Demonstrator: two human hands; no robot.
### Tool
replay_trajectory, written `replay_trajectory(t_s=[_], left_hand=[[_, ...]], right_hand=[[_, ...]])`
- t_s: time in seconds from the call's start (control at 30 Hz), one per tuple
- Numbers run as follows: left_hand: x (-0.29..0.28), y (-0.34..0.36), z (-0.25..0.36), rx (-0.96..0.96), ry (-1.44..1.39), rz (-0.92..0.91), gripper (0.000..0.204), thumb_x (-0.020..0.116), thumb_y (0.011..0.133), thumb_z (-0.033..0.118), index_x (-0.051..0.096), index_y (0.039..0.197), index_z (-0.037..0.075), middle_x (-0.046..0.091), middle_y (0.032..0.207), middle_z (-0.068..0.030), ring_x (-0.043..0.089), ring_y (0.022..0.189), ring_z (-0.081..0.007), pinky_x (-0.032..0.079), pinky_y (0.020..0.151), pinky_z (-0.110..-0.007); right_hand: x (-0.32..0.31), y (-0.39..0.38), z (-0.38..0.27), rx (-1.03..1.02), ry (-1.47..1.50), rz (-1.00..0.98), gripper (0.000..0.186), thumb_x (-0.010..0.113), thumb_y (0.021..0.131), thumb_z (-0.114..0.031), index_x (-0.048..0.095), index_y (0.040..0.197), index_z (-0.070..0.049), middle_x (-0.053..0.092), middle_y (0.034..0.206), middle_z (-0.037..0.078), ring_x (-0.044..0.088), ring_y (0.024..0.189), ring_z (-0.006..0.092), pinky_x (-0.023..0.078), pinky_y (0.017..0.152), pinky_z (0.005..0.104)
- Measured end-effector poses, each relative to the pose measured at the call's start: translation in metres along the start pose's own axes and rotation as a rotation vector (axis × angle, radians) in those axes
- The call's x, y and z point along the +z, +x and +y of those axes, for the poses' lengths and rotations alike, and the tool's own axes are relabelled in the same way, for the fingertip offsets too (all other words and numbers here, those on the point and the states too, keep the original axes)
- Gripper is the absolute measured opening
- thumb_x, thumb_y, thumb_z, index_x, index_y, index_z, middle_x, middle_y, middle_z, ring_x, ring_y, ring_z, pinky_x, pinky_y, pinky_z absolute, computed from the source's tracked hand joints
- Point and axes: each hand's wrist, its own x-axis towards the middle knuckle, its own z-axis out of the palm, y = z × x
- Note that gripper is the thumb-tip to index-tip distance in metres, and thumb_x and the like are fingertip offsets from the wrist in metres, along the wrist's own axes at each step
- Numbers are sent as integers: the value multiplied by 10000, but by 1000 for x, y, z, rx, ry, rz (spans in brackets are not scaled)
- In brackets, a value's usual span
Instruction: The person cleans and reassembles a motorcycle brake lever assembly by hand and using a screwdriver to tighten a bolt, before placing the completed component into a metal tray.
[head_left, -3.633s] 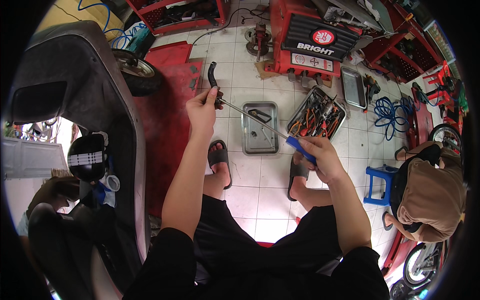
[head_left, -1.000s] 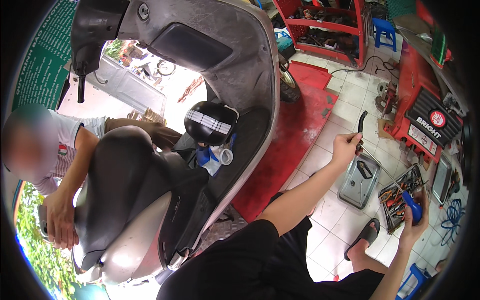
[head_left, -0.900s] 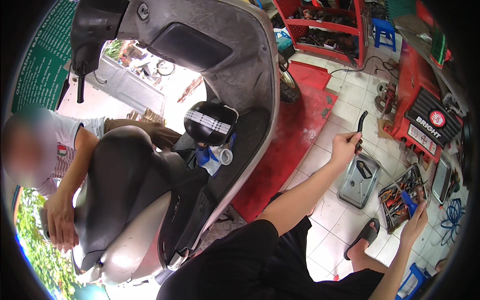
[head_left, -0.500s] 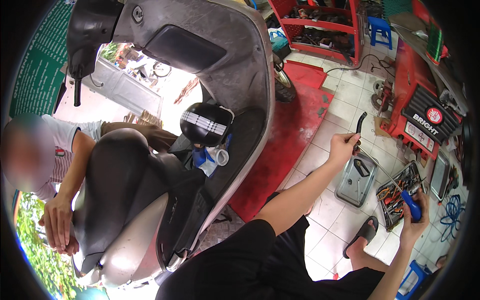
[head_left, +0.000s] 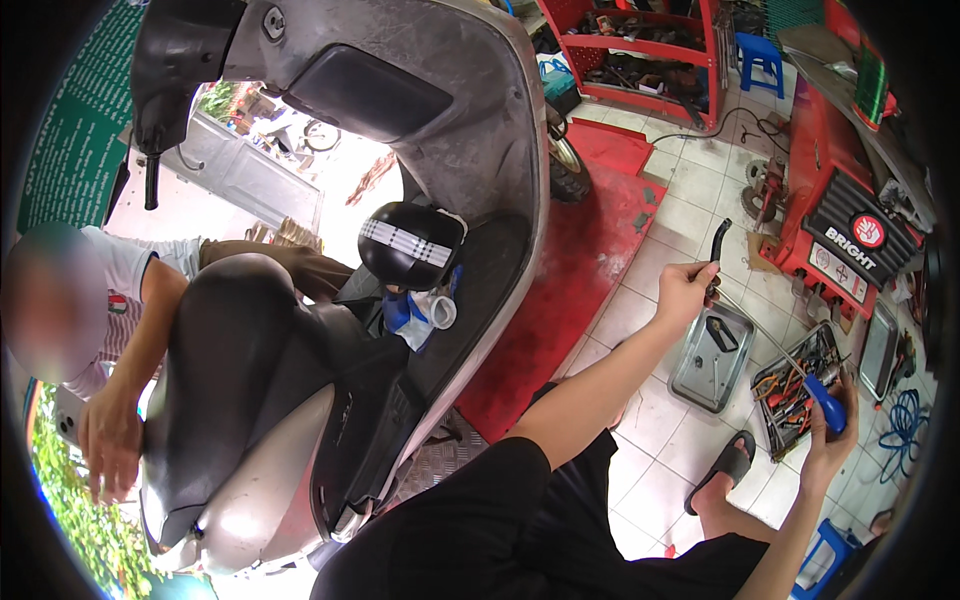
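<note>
One screwdriver (head_left: 800, 368), handle (head_left: 827, 406) in right hand (head_left: 829, 450), shaft (head_left: 765, 334) outside

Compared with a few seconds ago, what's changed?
The view has swung left: the grey-and-black scooter fills more of it, and more of the person in the striped top shows. Nothing was taken or released: the left hand still holds the curved black piece, the right hand the blue-handled tool with thin metal shaft.

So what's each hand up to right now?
Left hand: closed, holding a curved black part.
Right hand: closed, holding a blue-handled screwdriver.
</note>
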Motion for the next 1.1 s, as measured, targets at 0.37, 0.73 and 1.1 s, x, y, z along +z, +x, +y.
replay_trajectory(t_s=[0.37, 0.73, 1.1], left_hand=[[-4, 4, -5, 16, -3, 52, 239, 647, 922, 175, 692, 947, -58, 677, 790, -91, 627, 587, -129, 474, 497, -262], [-2, 7, 10, 89, 54, 62, 239, 624, 938, 175, 681, 967, -56, 681, 818, -110, 639, 684, -166, 473, 519, -283], [-8, -1, -5, 16, 24, 11, 295, 626, 941, 188, 654, 1018, -95, 663, 860, -120, 642, 701, -197, 480, 587, -269]], right_hand=[[-1, -5, -27, -71, -76, -80, 383, 649, 876, -93, 595, 1247, -14, 571, 1012, 97, 547, 879, 166, 449, 790, 264], [-6, 14, -23, 358, -32, -90, 345, 606, 912, -146, 600, 1226, -2, 626, 793, 64, 583, 673, 146, 475, 658, 276], [-13, 0, -19, 511, 232, -142, 350, 668, 857, -80, 609, 1191, 6, 628, 886, 64, 596, 766, 114, 488, 698, 255]])
